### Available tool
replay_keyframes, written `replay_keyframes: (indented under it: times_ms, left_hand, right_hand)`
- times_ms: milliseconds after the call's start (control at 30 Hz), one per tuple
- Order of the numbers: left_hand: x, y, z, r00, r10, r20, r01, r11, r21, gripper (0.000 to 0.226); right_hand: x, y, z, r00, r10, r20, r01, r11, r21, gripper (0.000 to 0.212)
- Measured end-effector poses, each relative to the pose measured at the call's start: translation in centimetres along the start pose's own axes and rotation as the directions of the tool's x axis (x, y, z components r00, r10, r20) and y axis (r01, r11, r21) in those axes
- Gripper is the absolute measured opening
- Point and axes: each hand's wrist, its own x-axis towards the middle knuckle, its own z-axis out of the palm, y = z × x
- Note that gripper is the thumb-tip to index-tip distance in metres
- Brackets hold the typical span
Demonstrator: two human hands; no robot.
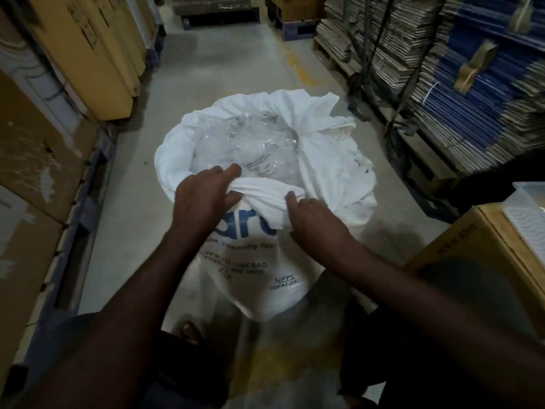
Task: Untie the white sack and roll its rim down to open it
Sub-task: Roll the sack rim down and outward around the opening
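The white sack stands upright on the concrete floor of a warehouse aisle, directly in front of the person and between their feet and the open passage. Its mouth is already open: no tie is visible, so the untying step appears complete. Clear plastic packets show inside, which is presumably why the rim needs lowering, to give access to them.

The left hand grips the near rim, thumb under and fingers curled over the bunched fabric. The right hand lies against the same fold just to the right; its fingers press on the cloth, but whether they close round it cannot be told. Both hands sit side by side on the near edge, likely so the fabric can be turned outward and down evenly.

The left and far-left rim already looks folded into a rounded cuff. The right side remains loose and crumpled, standing higher than the rest. In my judgement the rolling is partly done, with the near and right portions outstanding.

Cardboard cartons line the left; stacked flat cardboard sits on pallets to the right.
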Motion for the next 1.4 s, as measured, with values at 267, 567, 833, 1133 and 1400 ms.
replay_keyframes:
  times_ms: [267, 567, 833, 1133, 1400]
  left_hand:
    - [-0.7, -4.2, -1.7, 0.958, 0.079, 0.277, -0.077, 0.997, -0.019, 0.063]
    - [-0.1, 3.1, -0.9, 0.996, 0.088, 0.027, -0.085, 0.991, -0.107, 0.058]
    - [-0.3, 2.6, 1.4, 0.996, 0.065, -0.064, -0.066, 0.998, -0.013, 0.055]
    - [-2.0, 2.9, 1.0, 0.931, 0.17, 0.322, -0.107, 0.973, -0.206, 0.095]
    - [-1.4, 3.9, 0.7, 0.959, 0.062, 0.276, 0.047, 0.927, -0.372, 0.059]
  right_hand:
    - [3.3, -0.8, -2.5, 0.835, -0.325, -0.444, 0.292, 0.946, -0.142, 0.028]
    - [1.9, 0.5, -5.1, 0.784, -0.229, -0.578, 0.223, 0.971, -0.082, 0.019]
    - [-2.5, -0.8, -2.2, 0.977, -0.193, -0.093, 0.206, 0.966, 0.157, 0.049]
    - [1.0, 2.5, -3.7, 0.937, -0.188, -0.294, 0.195, 0.981, -0.009, 0.028]
    - [1.1, 1.3, -3.4, 0.94, -0.181, -0.291, 0.217, 0.971, 0.098, 0.048]
